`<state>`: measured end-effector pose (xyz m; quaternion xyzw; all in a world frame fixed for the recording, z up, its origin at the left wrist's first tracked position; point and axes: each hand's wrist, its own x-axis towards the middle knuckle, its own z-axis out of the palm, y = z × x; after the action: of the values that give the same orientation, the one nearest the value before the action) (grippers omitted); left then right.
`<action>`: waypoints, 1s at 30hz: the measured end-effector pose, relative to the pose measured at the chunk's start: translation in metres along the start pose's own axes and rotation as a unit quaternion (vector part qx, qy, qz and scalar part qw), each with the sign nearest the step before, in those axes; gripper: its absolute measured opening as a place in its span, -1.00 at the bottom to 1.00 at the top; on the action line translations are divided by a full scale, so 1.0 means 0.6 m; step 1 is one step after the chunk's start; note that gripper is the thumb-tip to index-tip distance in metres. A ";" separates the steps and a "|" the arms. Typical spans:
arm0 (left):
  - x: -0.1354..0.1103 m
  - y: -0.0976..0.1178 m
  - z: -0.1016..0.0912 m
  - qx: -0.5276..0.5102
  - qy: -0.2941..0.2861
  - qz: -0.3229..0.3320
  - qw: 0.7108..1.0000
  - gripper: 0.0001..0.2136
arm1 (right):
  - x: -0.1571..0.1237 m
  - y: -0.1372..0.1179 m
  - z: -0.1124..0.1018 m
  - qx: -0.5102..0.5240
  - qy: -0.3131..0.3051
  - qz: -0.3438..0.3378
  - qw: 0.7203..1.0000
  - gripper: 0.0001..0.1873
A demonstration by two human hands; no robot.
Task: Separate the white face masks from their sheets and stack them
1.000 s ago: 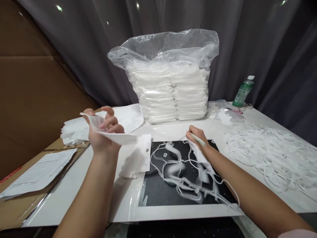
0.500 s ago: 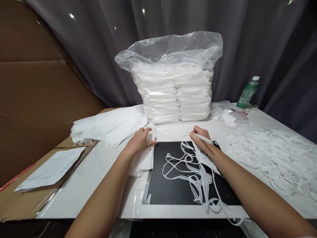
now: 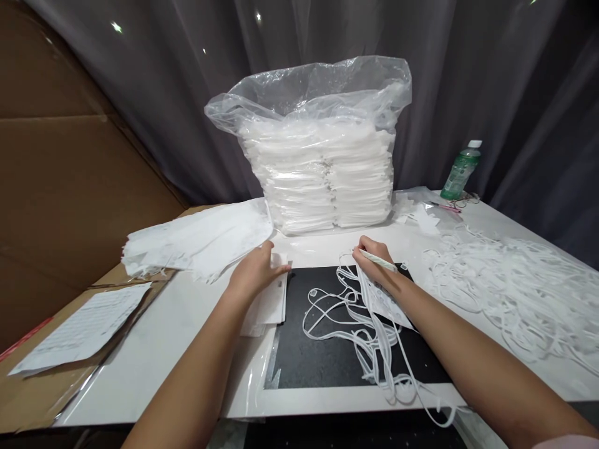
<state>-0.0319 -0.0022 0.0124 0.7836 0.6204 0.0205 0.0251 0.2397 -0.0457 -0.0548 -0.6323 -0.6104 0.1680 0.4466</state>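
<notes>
My left hand [image 3: 255,269] rests on a stack of white sheets [image 3: 276,299] at the left edge of a black mat [image 3: 309,365], its thumb stretched out and fingers apart. Toward the mat's back right, my right hand [image 3: 372,257] is closed around a slim, pale, pen-like tool [image 3: 378,260] that slants across its back. Below that hand, a tangle of thin white cords [image 3: 381,330] spreads over the mat and hangs past the table's front edge. A white piece with faint print [image 3: 384,300] lies partly under my right wrist. My right fingertips are mostly hidden.
A clear plastic bag [image 3: 322,181] of stacked white pieces stands at the back. Loose white sheets [image 3: 196,240] lie left, near a written paper [image 3: 79,330] on cardboard. To the right are a heap of white cords [image 3: 528,293] and a green bottle [image 3: 461,171].
The whole view has shifted slightly, so things sit a little farther left. My left hand stays by the sheets, and my right hand keeps hold of the pen-like tool.
</notes>
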 end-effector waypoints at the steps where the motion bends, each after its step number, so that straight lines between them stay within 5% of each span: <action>1: -0.001 0.000 0.001 -0.001 -0.012 -0.010 1.000 -0.41 | 0.000 0.000 0.000 0.000 0.000 0.001 1.000 -0.79; 14: -0.008 0.019 -0.003 -0.019 -0.023 -0.024 0.999 -0.33 | -0.002 -0.002 0.001 0.005 -0.003 0.010 1.000 -0.79; 21: -0.003 0.006 0.005 -0.013 -0.013 -0.034 0.999 -0.52 | -0.001 -0.001 0.000 0.004 -0.006 0.008 1.000 -0.80; 30: 0.000 0.001 0.013 -0.060 -0.010 -0.024 0.998 -0.38 | -0.001 0.000 0.001 0.001 -0.003 0.004 1.000 -0.80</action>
<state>-0.0306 -0.0027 0.0047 0.7659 0.6362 0.0491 0.0787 0.2391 -0.0461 -0.0554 -0.6336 -0.6094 0.1723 0.4444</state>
